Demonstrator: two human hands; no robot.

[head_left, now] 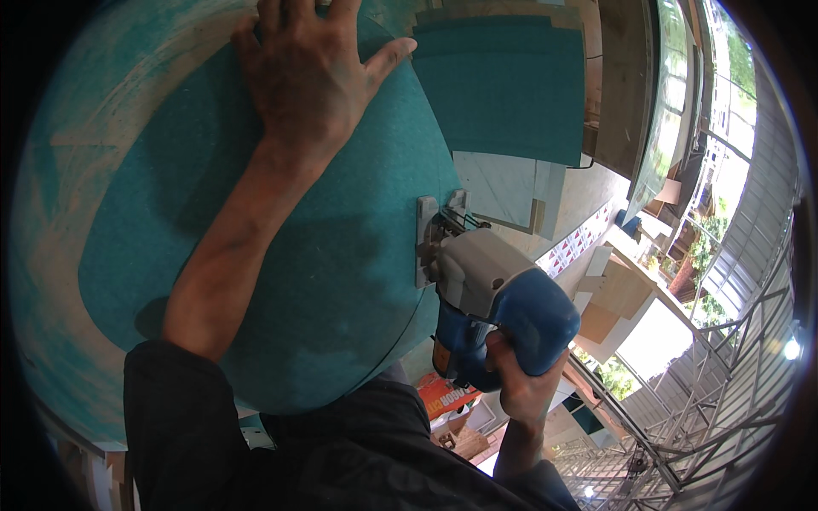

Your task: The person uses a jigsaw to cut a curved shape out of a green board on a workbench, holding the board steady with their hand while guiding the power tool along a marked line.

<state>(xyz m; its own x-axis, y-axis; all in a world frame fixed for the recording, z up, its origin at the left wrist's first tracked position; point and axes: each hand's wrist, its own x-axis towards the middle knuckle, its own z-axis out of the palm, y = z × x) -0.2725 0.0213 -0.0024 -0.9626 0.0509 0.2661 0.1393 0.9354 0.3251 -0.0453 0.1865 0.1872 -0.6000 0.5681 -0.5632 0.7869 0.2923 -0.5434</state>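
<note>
Blue-and-grey jigsaw (494, 298) gripped tight at its handle by right hand (515, 383), shoe flat on right edge of teal board (341, 281), left hand (307, 77) spread flat pinning it; mid-cut probably, next calling for steady feed along the curve.

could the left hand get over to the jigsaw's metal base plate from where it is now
Probably yes. The left hand lies flat and open on the round teal-faced board, holding nothing, and bare board runs between it and the blue and white jigsaw's metal base plate.
</note>
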